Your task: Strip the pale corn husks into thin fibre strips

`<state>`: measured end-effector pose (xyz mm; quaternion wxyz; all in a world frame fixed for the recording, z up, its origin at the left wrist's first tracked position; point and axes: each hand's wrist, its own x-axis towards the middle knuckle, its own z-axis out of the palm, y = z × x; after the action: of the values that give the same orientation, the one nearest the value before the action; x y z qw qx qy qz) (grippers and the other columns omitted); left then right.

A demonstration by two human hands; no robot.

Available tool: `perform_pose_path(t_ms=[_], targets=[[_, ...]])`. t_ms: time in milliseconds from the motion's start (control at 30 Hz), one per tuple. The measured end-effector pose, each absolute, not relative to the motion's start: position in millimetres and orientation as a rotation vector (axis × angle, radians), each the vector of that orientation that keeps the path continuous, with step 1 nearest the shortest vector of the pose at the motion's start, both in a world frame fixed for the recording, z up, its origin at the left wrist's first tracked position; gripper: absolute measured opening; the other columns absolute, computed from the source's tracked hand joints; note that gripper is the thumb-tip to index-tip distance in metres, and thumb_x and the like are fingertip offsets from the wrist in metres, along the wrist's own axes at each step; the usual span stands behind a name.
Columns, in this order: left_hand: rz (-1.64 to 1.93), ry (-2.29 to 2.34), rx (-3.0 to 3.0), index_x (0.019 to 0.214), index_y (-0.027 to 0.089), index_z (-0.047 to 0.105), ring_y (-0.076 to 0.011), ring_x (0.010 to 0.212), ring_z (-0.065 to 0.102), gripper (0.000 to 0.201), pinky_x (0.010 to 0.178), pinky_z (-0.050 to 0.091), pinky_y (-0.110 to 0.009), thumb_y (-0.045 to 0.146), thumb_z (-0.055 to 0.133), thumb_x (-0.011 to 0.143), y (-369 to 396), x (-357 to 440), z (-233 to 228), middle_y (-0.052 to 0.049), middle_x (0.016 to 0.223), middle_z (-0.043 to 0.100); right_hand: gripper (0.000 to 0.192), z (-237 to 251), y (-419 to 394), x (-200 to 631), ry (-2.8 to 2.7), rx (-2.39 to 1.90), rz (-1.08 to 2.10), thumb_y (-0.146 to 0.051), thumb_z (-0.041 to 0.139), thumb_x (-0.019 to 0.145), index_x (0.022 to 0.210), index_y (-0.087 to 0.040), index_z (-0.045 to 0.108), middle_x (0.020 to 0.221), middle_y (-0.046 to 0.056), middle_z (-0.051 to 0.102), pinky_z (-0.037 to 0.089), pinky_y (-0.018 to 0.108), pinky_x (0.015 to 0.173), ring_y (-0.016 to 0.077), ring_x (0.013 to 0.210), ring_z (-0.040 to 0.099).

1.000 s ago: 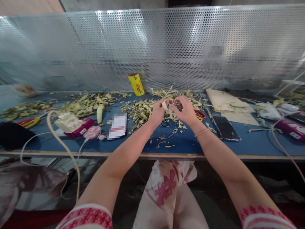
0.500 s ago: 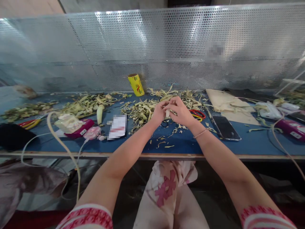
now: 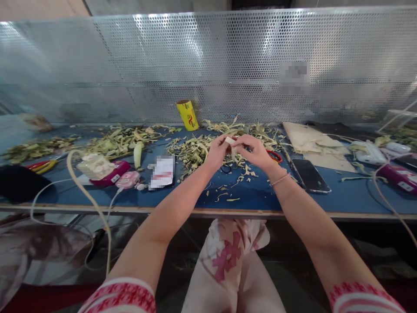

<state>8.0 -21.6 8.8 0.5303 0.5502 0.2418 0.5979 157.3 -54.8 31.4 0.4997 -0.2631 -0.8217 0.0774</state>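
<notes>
Over the blue table, a small pale strip (image 3: 230, 141) shows between my two hands; whether it is tape or plant peel I cannot tell. My left hand (image 3: 219, 151) is closed on its lower left side, fingers bent. My right hand (image 3: 252, 149) pinches its right end between thumb and fingertips. Beneath and behind them lies a heap of pale green plant trimmings (image 3: 194, 152). Scissors with red handles (image 3: 274, 156) lie partly hidden beside my right hand. A thin dark loop (image 3: 226, 169) rests on the table below my hands.
A yellow tube (image 3: 188, 115) leans near the perforated metal screen (image 3: 221, 65). To the right are a phone (image 3: 310, 175) and brown cardboard (image 3: 306, 139). Leftward lie a white paper slip (image 3: 163, 172), a magenta box (image 3: 110, 173), cables and red-yellow pliers (image 3: 44, 166).
My hands have drawn slightly apart, the right one moving to the right. The pale strip shows more clearly between them. The camera view has shifted a little.
</notes>
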Motion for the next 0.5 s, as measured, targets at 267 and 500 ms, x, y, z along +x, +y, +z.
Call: perform_pose_path(t_ms=[267, 500], targets=[[1.456, 0.508, 1.296, 0.077, 0.015, 0.067, -0.0057, 0.061, 0.054, 0.008, 0.061, 0.042, -0.018, 0.023, 0.065, 0.075, -21.2, 9.5, 10.1, 0.001, 0.068, 0.063, 0.022, 23.8, -42.3, 161.6, -2.120, -0.670, -0.164, -0.008, 0.049, 0.078, 0.092, -0.020, 0.060, 0.095, 0.008, 0.062, 0.048, 0.039, 0.084, 0.0214, 0.093, 0.057], [1.413, 0.496, 1.177, 0.077, 0.014, 0.069, -0.0084, 0.068, 0.059, 0.006, 0.064, 0.046, -0.020, 0.019, 0.066, 0.074, -24.7, 9.6, 13.7, -0.003, 0.078, 0.068, 0.016, 17.2, -33.7, 164.0, -2.245, -0.715, -0.459, -0.015, 0.048, 0.085, 0.099, -0.018, 0.056, 0.099, 0.011, 0.059, 0.045, 0.044, 0.091, 0.0258, 0.098, 0.052]])
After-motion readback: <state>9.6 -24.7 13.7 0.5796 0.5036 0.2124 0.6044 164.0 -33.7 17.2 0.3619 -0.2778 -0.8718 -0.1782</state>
